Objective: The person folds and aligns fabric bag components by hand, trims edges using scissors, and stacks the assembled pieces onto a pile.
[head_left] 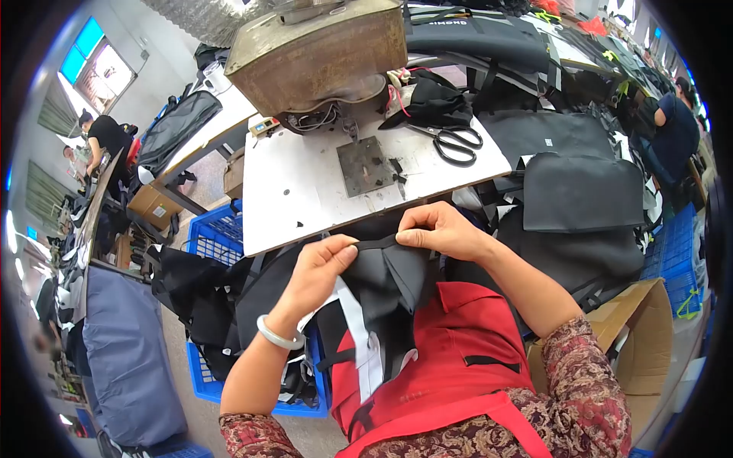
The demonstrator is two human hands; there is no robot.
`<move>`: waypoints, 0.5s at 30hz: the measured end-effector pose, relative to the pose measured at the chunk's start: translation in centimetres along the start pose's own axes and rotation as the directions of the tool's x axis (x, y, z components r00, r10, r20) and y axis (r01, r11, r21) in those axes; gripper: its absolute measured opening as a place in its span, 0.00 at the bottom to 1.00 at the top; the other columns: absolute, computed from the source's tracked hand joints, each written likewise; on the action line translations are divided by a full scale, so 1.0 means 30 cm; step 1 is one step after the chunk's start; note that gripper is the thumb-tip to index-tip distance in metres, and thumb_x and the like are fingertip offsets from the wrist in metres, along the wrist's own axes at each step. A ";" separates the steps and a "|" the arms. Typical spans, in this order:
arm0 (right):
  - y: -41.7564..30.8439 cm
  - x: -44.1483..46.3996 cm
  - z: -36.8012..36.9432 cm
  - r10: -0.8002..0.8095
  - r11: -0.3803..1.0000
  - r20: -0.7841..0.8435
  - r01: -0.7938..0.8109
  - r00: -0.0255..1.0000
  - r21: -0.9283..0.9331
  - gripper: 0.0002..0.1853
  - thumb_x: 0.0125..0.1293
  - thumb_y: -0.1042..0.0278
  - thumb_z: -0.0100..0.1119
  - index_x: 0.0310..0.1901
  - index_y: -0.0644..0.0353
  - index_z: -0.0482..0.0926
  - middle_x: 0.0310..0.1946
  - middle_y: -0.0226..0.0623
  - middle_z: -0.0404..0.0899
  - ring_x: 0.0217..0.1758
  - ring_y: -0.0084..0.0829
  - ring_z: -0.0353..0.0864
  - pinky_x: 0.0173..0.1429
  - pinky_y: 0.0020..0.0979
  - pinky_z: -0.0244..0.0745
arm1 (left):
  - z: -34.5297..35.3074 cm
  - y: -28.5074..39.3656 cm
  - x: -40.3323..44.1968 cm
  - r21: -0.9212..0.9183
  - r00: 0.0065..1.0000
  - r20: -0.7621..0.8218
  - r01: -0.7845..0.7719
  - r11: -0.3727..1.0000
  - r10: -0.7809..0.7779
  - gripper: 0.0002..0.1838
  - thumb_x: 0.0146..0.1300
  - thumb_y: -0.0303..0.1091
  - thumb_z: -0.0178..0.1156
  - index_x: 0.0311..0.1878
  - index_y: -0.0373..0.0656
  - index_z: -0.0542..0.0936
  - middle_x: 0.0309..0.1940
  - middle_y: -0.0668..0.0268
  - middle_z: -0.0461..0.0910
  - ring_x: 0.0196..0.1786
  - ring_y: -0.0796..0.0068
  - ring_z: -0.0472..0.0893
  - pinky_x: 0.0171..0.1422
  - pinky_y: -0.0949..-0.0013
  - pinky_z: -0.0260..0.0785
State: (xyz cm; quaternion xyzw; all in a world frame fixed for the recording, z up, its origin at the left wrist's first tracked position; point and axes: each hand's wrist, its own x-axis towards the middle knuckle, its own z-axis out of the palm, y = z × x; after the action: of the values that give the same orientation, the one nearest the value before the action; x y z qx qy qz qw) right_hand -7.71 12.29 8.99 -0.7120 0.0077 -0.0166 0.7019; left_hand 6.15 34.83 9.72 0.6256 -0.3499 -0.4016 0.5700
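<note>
A black fabric piece [382, 278] hangs over my lap, its upper edge stretched between my two hands. My left hand [321, 267] pinches that edge at its left end, thumb against fingers. At the right end my right hand [439, 231] grips the same edge between thumb and bent forefinger. White strips [365, 355] dangle below the piece, across the red apron [481, 324]. Just beyond my hands is the white tabletop [286, 195] of a sewing machine [321, 57]. Black-handled scissors [456, 145] lie on its right side.
Blue crates [205, 382] holding black fabric stand at the left. Black panels [584, 191] are heaped at the right, above an open cardboard box [649, 343]. One person [107, 141] works at far left, another [676, 137] at far right. A dark blue covered bundle [130, 355] stands left.
</note>
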 end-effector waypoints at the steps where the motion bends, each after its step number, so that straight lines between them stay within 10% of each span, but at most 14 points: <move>1: -0.014 0.002 0.001 0.014 1.000 0.027 -0.014 1.000 -0.005 0.13 0.67 0.58 0.66 0.37 0.61 0.82 0.29 0.21 0.77 0.35 0.14 0.72 0.42 0.21 0.68 | -0.018 0.014 0.021 -0.081 0.999 0.035 0.012 0.997 -0.009 0.10 0.74 0.31 0.55 0.48 0.35 0.81 0.38 0.76 0.81 0.41 0.88 0.76 0.48 0.80 0.69; 8: -0.060 0.073 -0.002 -0.017 1.000 0.044 0.016 0.999 0.023 0.12 0.62 0.63 0.71 0.42 0.62 0.85 0.32 0.23 0.81 0.39 0.14 0.76 0.48 0.20 0.70 | -0.028 0.167 0.102 0.096 0.992 0.059 0.103 0.990 -0.108 0.12 0.67 0.33 0.64 0.48 0.34 0.84 0.37 0.71 0.83 0.38 0.85 0.78 0.44 0.80 0.71; 15: -0.039 0.226 -0.075 0.024 0.992 -0.120 -0.008 0.992 0.128 0.10 0.64 0.67 0.69 0.42 0.64 0.84 0.33 0.26 0.82 0.35 0.16 0.77 0.42 0.20 0.72 | -0.064 0.132 0.267 -0.154 0.984 -0.138 0.095 0.984 -0.116 0.12 0.64 0.29 0.66 0.47 0.33 0.84 0.35 0.66 0.84 0.34 0.81 0.81 0.40 0.79 0.74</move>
State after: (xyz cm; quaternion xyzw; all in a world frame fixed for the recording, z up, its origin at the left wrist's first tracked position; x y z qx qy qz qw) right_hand -1.02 9.83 10.28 -0.6633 0.0550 -0.0546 0.7443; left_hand 11.44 28.07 12.88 0.6274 -0.2430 -0.4090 0.6165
